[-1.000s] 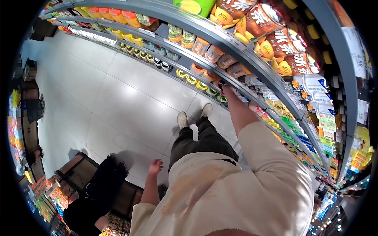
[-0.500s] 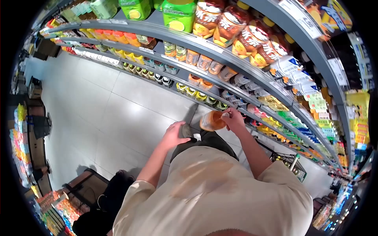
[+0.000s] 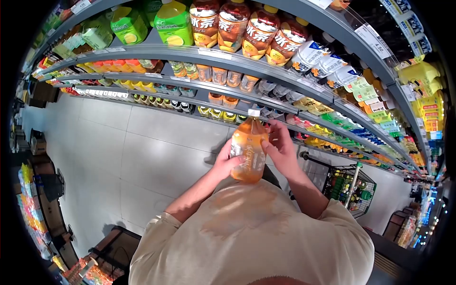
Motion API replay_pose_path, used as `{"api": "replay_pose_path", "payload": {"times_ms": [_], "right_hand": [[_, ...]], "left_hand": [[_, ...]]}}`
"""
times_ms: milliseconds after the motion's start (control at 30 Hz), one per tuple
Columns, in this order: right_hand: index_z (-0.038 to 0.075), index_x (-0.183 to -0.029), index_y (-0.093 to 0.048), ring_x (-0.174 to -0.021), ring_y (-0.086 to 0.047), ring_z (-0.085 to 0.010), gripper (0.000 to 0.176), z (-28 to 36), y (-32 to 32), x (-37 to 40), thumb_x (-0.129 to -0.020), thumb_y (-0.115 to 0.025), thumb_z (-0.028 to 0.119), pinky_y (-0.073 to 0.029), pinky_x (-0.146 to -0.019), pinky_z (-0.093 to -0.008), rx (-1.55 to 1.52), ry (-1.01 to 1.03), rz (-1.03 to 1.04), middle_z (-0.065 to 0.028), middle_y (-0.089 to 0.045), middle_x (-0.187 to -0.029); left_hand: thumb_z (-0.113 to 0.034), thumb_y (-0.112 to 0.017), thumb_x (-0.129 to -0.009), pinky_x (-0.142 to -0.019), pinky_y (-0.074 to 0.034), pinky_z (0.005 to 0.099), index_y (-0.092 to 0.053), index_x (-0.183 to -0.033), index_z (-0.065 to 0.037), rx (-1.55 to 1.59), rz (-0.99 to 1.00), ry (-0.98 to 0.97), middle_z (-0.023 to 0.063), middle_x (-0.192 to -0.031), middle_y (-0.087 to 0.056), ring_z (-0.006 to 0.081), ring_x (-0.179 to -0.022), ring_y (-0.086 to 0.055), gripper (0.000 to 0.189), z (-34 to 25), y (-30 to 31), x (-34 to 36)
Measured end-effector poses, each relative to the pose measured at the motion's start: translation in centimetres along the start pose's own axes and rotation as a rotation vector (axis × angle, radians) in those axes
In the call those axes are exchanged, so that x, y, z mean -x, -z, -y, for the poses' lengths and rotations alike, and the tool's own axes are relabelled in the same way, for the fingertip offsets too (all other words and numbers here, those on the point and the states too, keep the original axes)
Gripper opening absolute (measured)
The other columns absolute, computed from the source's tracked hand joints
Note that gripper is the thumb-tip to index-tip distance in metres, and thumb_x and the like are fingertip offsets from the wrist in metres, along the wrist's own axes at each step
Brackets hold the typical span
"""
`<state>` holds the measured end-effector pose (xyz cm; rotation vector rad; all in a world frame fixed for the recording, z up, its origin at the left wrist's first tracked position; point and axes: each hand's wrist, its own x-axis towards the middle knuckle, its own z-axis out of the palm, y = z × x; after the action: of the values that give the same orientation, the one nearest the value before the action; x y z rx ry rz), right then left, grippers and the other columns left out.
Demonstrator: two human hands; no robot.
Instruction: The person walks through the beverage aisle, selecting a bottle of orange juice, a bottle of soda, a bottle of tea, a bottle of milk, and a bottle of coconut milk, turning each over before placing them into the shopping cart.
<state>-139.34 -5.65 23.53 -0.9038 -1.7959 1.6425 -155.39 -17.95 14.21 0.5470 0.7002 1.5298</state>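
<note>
A large plastic bottle of orange-brown drink [image 3: 250, 153] with a white cap is held upright in front of my body, its printed label facing up toward me. My left hand [image 3: 225, 161] grips the bottle's left side, with the thumb across the label and the fingers behind it. On the other side, my right hand [image 3: 282, 151] has its thumb pressed to the bottle's right edge, and its curled fingers lie beside the shoulder of the bottle. The fingertips behind the bottle are hidden.
Store shelves [image 3: 209, 53] curve across the front, stocked with iced tea bottles [image 3: 233, 26], green drink bottles [image 3: 173, 23] and smaller drinks. A shopping cart [image 3: 352, 187] with goods in it stands to my right. Displays [image 3: 32, 204] line the left, across a tiled floor [image 3: 152, 156].
The bottle has been raised and turned upright from its tilted position by my right hand. My left hand, empty before, has closed on its left side. The view has shifted to the right.
</note>
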Motion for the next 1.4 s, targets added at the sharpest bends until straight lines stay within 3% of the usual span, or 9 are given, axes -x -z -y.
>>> {"api": "replay_pose_path", "payload": {"times_ms": [167,467,767,933,1033,1167,1300,1367,1400], "right_hand": [[0.008,-0.153,-0.021,-0.118,-0.052,-0.0178,0.071,-2.1,-1.8,2.6,-0.095,-0.063,0.013,-0.044,-0.101,-0.0338,-0.35,-0.2,0.153,-0.0097,-0.044,-0.136],[0.004,-0.154,-0.02,-0.128,-0.047,-0.0164,0.065,-1.9,-2.8,2.6,-0.101,-0.057,0.015,-0.039,-0.107,-0.0337,-0.466,-0.261,0.086,-0.0086,-0.047,-0.14],[0.01,-0.142,-0.044,-0.117,-0.06,-0.0232,0.06,-3.3,-1.4,1.9,-0.103,-0.039,0.054,-0.049,-0.099,-0.0402,-0.99,-0.621,0.11,-0.0076,-0.059,-0.129],[0.012,-0.141,-0.046,-0.099,-0.065,-0.0298,0.061,-0.4,-1.4,0.8,-0.101,-0.038,0.057,-0.055,-0.083,-0.0515,-0.898,-0.429,0.241,-0.0146,-0.061,-0.12],[0.013,-0.146,-0.04,-0.083,-0.062,-0.0366,0.068,-2.2,-1.8,1.5,-0.095,-0.05,0.058,-0.054,-0.072,-0.0506,-1.788,-0.59,0.707,-0.016,-0.057,-0.11],[0.015,-0.148,-0.036,-0.083,-0.063,-0.0356,0.073,-3.3,-1.4,1.7,-0.093,-0.052,0.06,-0.053,-0.071,-0.0497,-1.835,-0.523,0.867,-0.0151,-0.056,-0.104],[0.01,-0.149,-0.034,-0.084,-0.063,-0.0344,0.076,-3.4,-1.2,1.6,-0.093,-0.052,0.059,-0.054,-0.074,-0.0509,-1.724,-0.512,0.828,-0.0143,-0.056,-0.104],[0.008,-0.148,-0.034,-0.087,-0.064,-0.0335,0.074,-3.2,-0.8,1.3,-0.095,-0.049,0.058,-0.054,-0.078,-0.0503,-1.618,-0.479,0.832,-0.0144,-0.057,-0.109],[0.007,-0.148,-0.035,-0.096,-0.063,-0.0299,0.069,-3.1,-0.2,1.5,-0.098,-0.048,0.052,-0.052,-0.086,-0.0463,-1.379,-0.54,0.52,-0.0135,-0.056,-0.116]], "left_hand": [[-0.037,-0.041,-0.106,-0.104,-0.045,0.0369,-0.035,-0.146,-0.004,0.155,-0.185,0.096,0.0115,-0.136,-0.053,0.0209,-0.124,-0.054,0.053,-0.8,-0.2,0.0],[-0.047,-0.029,-0.108,-0.097,-0.043,0.0296,-0.041,-0.133,-0.007,-0.176,-0.179,-0.084,0.0051,-0.12,-0.054,0.0111,-0.11,-0.051,0.049,-0.6,-1.2,-0.6],[-0.008,-0.062,-0.096,-0.077,-0.044,0.0211,-0.045,-0.112,-0.008,-0.431,-0.101,-0.168,-0.0019,-0.095,-0.05,0.0034,-0.086,-0.048,0.023,-5.4,-4.6,0.3],[0.005,-0.07,-0.083,-0.063,-0.045,0.0211,-0.059,-0.101,-0.006,-0.769,0.085,-0.384,0.0002,-0.088,-0.055,0.0061,-0.073,-0.053,0.023,-9.4,-7.5,0.3],[0.003,-0.071,-0.077,-0.076,-0.048,0.0308,-0.063,-0.099,-0.006,-0.859,0.11,-0.494,0.0057,-0.096,-0.061,0.0176,-0.083,-0.06,0.024,-9.6,-7.5,-0.2],[-0.004,-0.075,-0.072,-0.089,-0.044,0.0389,-0.063,-0.096,-0.006,-0.977,0.069,-0.544,0.0079,-0.104,-0.064,0.0282,-0.095,-0.06,0.027,-9.4,-7.6,-0.3],[-0.002,-0.072,-0.077,-0.091,-0.046,0.0375,-0.059,-0.108,-0.006,-0.968,0.156,-0.512,0.008,-0.103,-0.064,0.0252,-0.099,-0.06,0.035,-9.6,-7.2,-0.1],[-0.002,-0.066,-0.081,-0.099,-0.04,0.0358,-0.052,-0.124,-0.004,-0.251,0.054,-0.113,0.0086,-0.124,-0.054,0.0195,-0.111,-0.053,0.045,-9.1,-7.6,0.6],[-0.002,-0.066,-0.081,-0.099,-0.04,0.0358,-0.052,-0.124,-0.004,-0.255,0.053,-0.115,0.0086,-0.124,-0.054,0.0195,-0.111,-0.053,0.045,-8.8,-7.2,0.2]]}}
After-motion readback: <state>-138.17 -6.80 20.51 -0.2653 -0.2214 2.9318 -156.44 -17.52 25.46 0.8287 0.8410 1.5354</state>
